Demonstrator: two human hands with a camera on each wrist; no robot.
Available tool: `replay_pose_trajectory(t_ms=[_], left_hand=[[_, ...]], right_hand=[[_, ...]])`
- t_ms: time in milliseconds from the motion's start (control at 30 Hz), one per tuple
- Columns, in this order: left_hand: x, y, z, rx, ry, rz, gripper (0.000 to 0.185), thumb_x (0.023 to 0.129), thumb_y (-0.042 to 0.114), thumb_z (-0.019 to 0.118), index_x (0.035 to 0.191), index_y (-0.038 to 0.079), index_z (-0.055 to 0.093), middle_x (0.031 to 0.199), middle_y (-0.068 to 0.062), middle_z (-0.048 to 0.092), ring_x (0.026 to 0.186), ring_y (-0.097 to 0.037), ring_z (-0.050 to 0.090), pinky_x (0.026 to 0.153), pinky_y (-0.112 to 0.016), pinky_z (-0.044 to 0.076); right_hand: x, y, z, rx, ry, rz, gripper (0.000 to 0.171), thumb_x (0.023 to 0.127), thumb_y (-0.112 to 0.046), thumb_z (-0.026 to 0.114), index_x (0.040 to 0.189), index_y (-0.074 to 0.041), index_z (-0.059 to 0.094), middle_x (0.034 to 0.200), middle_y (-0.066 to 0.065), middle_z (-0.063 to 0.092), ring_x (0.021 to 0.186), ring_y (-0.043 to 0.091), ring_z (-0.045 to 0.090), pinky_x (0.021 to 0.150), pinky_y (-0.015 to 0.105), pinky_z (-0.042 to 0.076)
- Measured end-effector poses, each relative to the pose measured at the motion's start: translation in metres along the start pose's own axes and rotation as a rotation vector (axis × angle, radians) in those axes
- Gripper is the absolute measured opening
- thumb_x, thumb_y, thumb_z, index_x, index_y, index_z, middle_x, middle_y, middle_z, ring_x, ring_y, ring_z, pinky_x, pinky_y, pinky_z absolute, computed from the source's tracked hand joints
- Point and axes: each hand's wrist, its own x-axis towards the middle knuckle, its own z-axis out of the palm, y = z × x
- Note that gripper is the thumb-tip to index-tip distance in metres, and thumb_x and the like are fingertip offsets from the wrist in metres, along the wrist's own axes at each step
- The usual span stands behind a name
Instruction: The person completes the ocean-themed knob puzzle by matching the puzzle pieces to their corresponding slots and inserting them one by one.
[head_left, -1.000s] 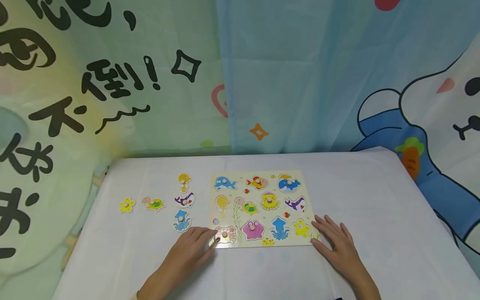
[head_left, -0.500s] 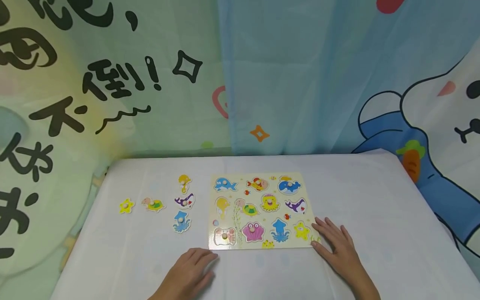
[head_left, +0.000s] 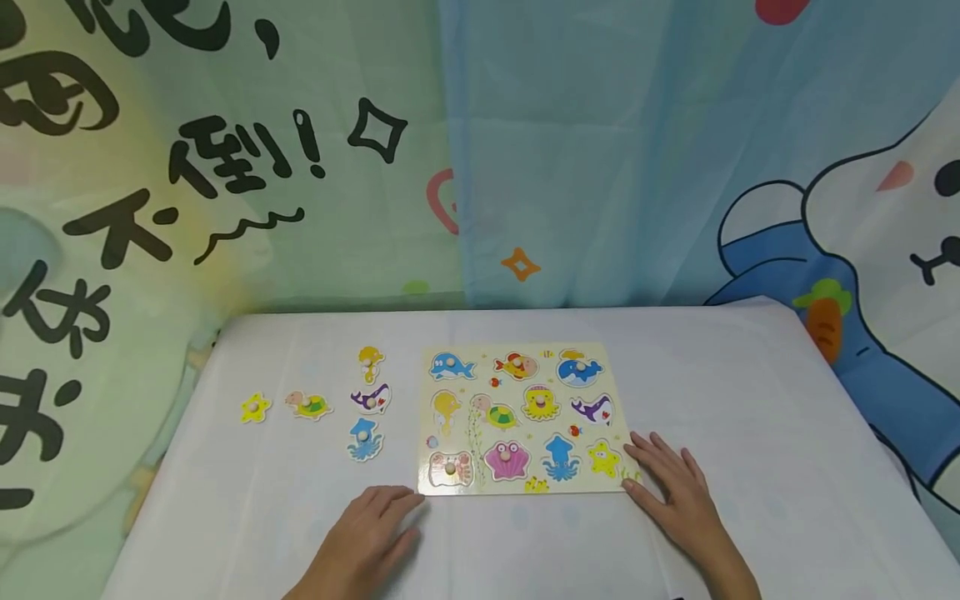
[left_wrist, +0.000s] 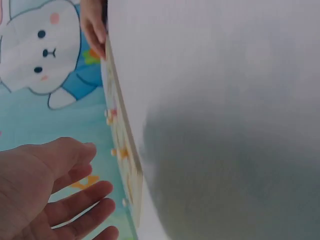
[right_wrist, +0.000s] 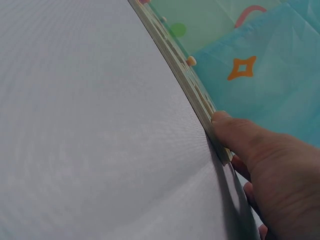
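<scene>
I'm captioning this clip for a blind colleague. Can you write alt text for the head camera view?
A person's two hands lie flat on a white table: the right hand touches the near right corner of a sea-animal puzzle board, the left hand lies just short of its near left corner. Five loose pieces, among them a yellow star and a blue squid, lie left of the board.

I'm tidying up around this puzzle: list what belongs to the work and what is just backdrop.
In use: puzzle board; crab piece; loose squid, whale, seahorse, turtle, star; left hand; right hand.
Backdrop: white tablecloth; cartoon curtains.
</scene>
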Motion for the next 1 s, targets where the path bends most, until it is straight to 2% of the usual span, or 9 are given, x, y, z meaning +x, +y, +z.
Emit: replay_pose_trajectory(t_ms=[100,233,333,467,633,867,1000], left_hand=[[0.004,-0.011,-0.004,0.025,0.054,-0.029,0.043,0.078,0.026,0.08,0.118,0.019,0.066,0.112,0.007,0.065,0.105,-0.009,0.06,0.091,-0.029,0.053],[0.015,-0.037,-0.006,0.036,0.175,-0.028,0.041,0.074,0.016,0.082,0.112,0.012,0.068,0.106,0.0,0.067,0.098,-0.015,0.061,0.085,-0.03,0.054],[0.027,-0.058,-0.005,0.032,0.208,-0.05,0.038,0.074,0.01,0.081,0.11,0.005,0.068,0.102,-0.006,0.066,0.091,-0.02,0.061,0.08,-0.033,0.054],[0.039,-0.076,-0.002,0.001,0.16,-0.099,0.034,0.077,0.006,0.078,0.108,-0.003,0.067,0.097,-0.011,0.064,0.087,-0.024,0.06,0.077,-0.036,0.052],[0.046,-0.085,0.001,-0.016,0.112,-0.108,0.029,0.076,0.002,0.078,0.103,-0.004,0.069,0.091,-0.009,0.061,0.082,-0.02,0.057,0.073,-0.033,0.052],[0.05,-0.089,0.005,-0.006,0.118,-0.119,0.025,0.074,0.0,0.079,0.098,0.0,0.072,0.087,-0.005,0.06,0.078,-0.015,0.055,0.068,-0.029,0.05],[0.052,-0.089,0.005,0.0,0.141,-0.101,0.023,0.073,-0.001,0.08,0.095,0.001,0.072,0.085,-0.005,0.059,0.077,-0.014,0.055,0.065,-0.027,0.049]], right_hand=[[0.0,0.0,0.0,0.001,0.003,-0.004,0.048,0.089,-0.034,0.067,0.13,-0.011,0.058,0.145,0.016,0.05,0.14,0.043,0.032,0.119,0.06,0.002],[0.0,0.001,0.0,-0.003,0.005,-0.005,0.048,0.089,-0.035,0.067,0.13,-0.012,0.059,0.144,0.017,0.05,0.139,0.044,0.032,0.118,0.06,0.003],[0.001,0.002,0.0,-0.003,0.007,-0.003,0.048,0.089,-0.035,0.066,0.13,-0.011,0.058,0.144,0.017,0.05,0.139,0.044,0.032,0.118,0.061,0.003],[0.0,0.001,0.001,0.012,-0.003,0.002,0.048,0.089,-0.035,0.066,0.13,-0.011,0.059,0.144,0.017,0.05,0.139,0.044,0.032,0.118,0.061,0.003],[0.0,0.0,0.001,0.014,-0.015,0.014,0.049,0.089,-0.037,0.066,0.13,-0.012,0.058,0.145,0.017,0.05,0.14,0.044,0.031,0.118,0.061,0.002],[-0.001,0.0,0.0,0.0,-0.015,0.015,0.049,0.09,-0.038,0.065,0.131,-0.012,0.058,0.145,0.016,0.05,0.14,0.043,0.03,0.118,0.061,0.002],[-0.001,0.0,-0.002,0.005,-0.012,0.012,0.049,0.089,-0.037,0.065,0.131,-0.012,0.058,0.145,0.017,0.05,0.14,0.043,0.03,0.118,0.061,0.002]])
